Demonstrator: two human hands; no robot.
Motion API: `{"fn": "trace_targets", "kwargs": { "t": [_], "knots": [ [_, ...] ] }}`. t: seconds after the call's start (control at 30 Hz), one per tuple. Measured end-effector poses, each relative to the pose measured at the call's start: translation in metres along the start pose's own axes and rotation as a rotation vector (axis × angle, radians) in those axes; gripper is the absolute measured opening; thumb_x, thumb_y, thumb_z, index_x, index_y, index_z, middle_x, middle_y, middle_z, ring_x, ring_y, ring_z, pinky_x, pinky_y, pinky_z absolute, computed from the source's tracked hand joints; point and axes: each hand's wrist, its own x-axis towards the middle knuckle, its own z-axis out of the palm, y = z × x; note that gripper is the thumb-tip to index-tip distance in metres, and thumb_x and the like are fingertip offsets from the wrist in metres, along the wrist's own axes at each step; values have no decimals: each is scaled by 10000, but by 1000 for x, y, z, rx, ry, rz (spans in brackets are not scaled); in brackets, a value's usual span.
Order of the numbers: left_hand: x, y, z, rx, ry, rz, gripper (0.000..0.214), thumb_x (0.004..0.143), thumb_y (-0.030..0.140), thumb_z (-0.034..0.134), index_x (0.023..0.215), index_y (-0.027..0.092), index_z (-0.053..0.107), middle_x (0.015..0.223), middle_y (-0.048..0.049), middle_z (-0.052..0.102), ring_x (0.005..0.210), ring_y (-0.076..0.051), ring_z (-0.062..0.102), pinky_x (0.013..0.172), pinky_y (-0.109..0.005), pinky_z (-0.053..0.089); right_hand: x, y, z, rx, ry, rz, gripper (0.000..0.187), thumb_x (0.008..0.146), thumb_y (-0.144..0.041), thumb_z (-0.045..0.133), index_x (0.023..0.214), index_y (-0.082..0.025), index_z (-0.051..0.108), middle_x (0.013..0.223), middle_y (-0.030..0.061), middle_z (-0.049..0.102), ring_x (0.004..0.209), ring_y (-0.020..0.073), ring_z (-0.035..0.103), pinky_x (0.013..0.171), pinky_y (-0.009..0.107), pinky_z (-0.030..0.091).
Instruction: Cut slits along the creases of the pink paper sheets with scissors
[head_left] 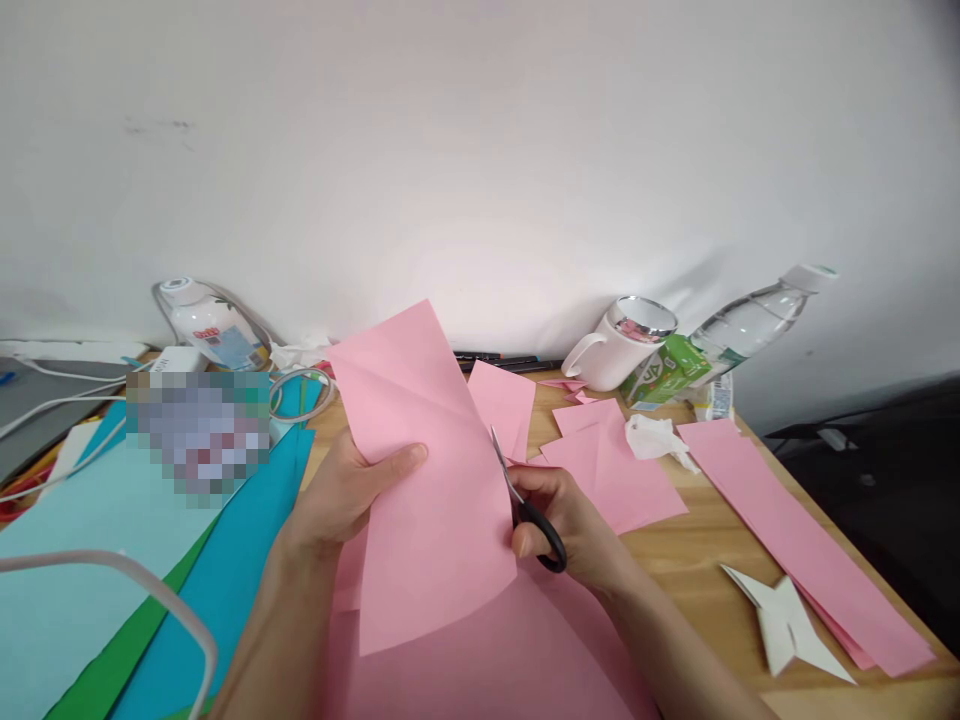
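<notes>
My left hand (345, 492) grips a creased pink paper sheet (420, 470) by its left edge, thumb on the front, and holds it upright above the desk. My right hand (574, 525) is closed round the black handles of a pair of scissors (525, 500). The silver blades point up along the sheet's right edge and touch it. A larger pink sheet (487, 660) lies flat under both hands.
Pink offcuts (622, 470) and long pink strips (802, 540) lie on the wooden desk (697, 560), with a white folded paper star (787, 620). At the back stand a white mug (619, 345), a water bottle (750, 320) and a green carton (664, 370). Blue and green sheets (82, 560) and cables lie left.
</notes>
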Motion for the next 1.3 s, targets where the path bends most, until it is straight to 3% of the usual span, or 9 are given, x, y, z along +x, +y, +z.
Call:
{"fn": "trace_targets", "kwargs": {
  "t": [0.77, 1.3],
  "knots": [
    [-1, 2, 2, -55, -19, -14, 408, 646, 280, 746, 1000, 153, 587, 912, -82, 707, 807, -255, 669, 665, -337, 546, -1, -1, 2, -31, -8, -3, 456, 539, -519, 795, 694, -113, 656, 593, -29, 414, 550, 87, 326, 509, 222, 242],
    [-1, 0, -1, -48, -4, -11, 415, 632, 285, 757, 990, 171, 580, 888, -68, 711, 790, -263, 672, 663, -355, 544, 0, 1, 1, -58, -7, 22, 406, 557, -455, 808, 739, -108, 701, 608, -6, 472, 556, 102, 369, 526, 235, 304]
  ]
}}
